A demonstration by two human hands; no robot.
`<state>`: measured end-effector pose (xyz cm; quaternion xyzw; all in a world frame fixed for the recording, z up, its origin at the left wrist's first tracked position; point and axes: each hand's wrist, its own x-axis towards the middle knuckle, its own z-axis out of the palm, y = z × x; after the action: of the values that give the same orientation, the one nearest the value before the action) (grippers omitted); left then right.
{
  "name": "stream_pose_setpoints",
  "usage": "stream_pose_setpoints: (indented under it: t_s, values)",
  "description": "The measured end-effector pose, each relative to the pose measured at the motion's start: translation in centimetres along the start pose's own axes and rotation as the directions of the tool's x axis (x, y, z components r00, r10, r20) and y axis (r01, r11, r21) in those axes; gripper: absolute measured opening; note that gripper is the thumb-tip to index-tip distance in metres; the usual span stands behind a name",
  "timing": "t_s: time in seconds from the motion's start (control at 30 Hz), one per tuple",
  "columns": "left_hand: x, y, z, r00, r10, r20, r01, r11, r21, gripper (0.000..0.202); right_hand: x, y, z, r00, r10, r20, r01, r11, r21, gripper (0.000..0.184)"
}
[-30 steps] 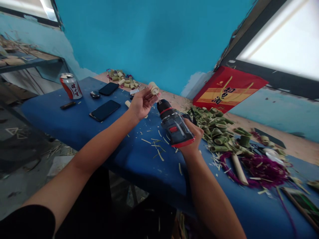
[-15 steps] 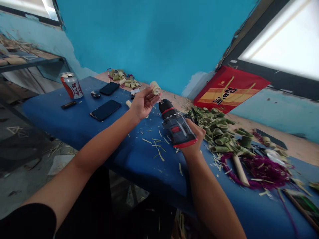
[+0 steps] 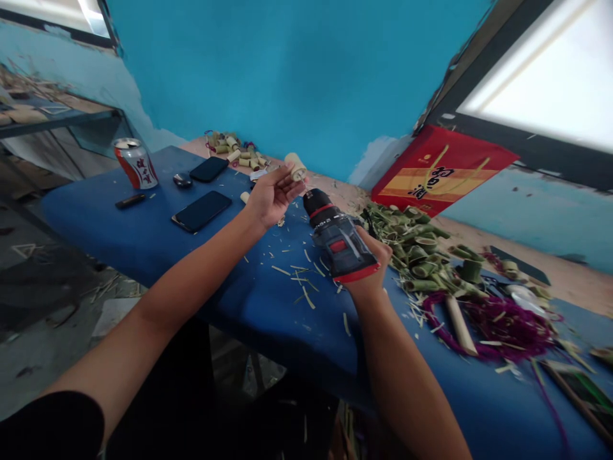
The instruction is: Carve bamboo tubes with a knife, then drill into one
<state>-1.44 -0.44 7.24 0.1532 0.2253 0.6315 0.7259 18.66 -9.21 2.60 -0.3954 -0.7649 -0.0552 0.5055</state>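
We hold a short bamboo piece (image 3: 295, 166) pinched in the fingertips of our left hand (image 3: 271, 196), raised above the middle of the blue tabletop (image 3: 143, 236) toward its far edge. Its long axis tilts up and to the left, with the pale cut end facing up-left. Our right hand (image 3: 368, 259) is wrapped tight round the grip of a drill (image 3: 335, 236), whose long axis runs from our wrist up and left, its chuck pointing at the piece, just beside it. A heap of green bamboo rings (image 3: 416, 249) lies to the right, near the far edge.
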Motion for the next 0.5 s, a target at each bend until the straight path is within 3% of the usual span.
stream_pose_setpoints:
  t_s: [0.27, 0.5]
  values:
    - [0.54, -0.22, -0.31, 1.000, 0.028, 0.013, -0.029, 0.999, 0.020, 0.014, 0.08, -0.35, -0.08, 0.997, 0.066, 0.034, -0.066, 0.998, 0.014, 0.029]
    - [0.61, -0.19, -0.23, 1.000, 0.023, 0.001, -0.022, 1.000, -0.021, 0.020, 0.09, -0.36, -0.14, 0.998, 0.048, 0.041, -0.049, 0.999, 0.008, 0.029]
